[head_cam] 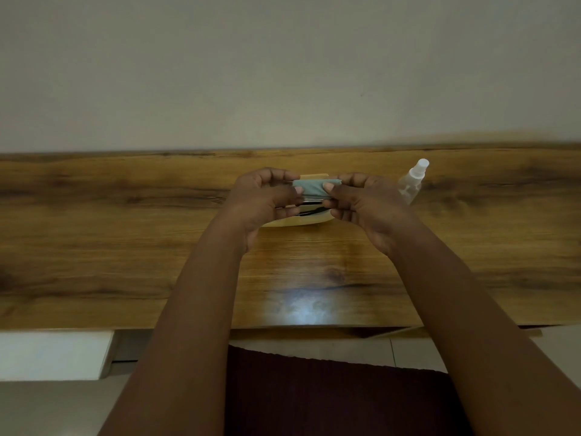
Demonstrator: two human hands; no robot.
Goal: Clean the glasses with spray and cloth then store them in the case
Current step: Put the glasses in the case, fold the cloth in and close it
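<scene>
both hands raised above the wooden worktop (125,247), near its far edge. left hand (267,199) and right hand (358,199) each pinch one end of a folded pale blue-green cloth (309,187), thumbs on the near face, fingers curled behind; both grips closed on it. dark glasses (309,209) show just below the cloth between the hands; which fingers hold them cannot be told. light case (309,219) lies on the worktop under the hands, mostly hidden. clear spray bottle (412,180) stands upright just right of the right hand.

No readable text, label or number shows on anything in view
</scene>
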